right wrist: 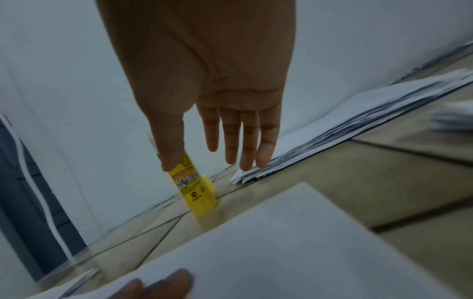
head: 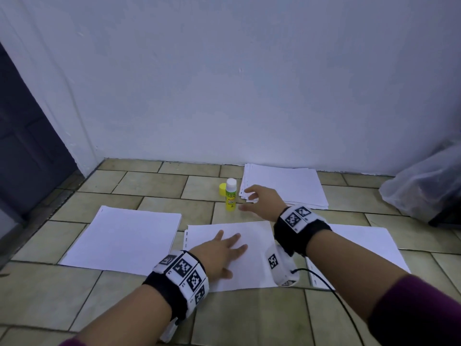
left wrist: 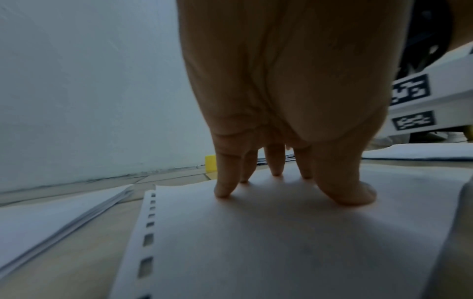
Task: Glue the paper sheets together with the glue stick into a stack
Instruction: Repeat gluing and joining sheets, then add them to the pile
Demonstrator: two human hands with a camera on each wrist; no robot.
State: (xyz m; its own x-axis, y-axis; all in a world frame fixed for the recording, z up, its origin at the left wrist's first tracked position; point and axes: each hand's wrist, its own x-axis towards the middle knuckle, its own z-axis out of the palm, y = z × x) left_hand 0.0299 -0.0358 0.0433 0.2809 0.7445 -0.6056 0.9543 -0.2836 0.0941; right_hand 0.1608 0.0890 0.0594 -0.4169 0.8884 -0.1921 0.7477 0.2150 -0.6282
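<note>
Left hand (head: 219, 255): flat, fingers spread, pressing white punched paper sheet (head: 252, 236); grip wide.
Right hand (head: 262, 199): hovering beside yellow glue stick (head: 230, 194); grip wide, empty.
Label: unreadable.

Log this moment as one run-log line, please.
left hand presses sheet | right hand open near glue stick | uncapped

Four lots of white paper lie on the tiled floor (head: 154, 181): one stack (head: 284, 186) at the far edge by the wall, one stack (head: 124, 239) at the left, one punched sheet (head: 249, 250) in the middle, and one further lot (head: 369, 245) at the right, its sheet count indeterminable. One glue stick (head: 230, 194) stands upright, with one yellow cap (head: 222, 189) beside it. Two hands are in view: one left hand (head: 219, 253) and one right hand (head: 262, 199).
</note>
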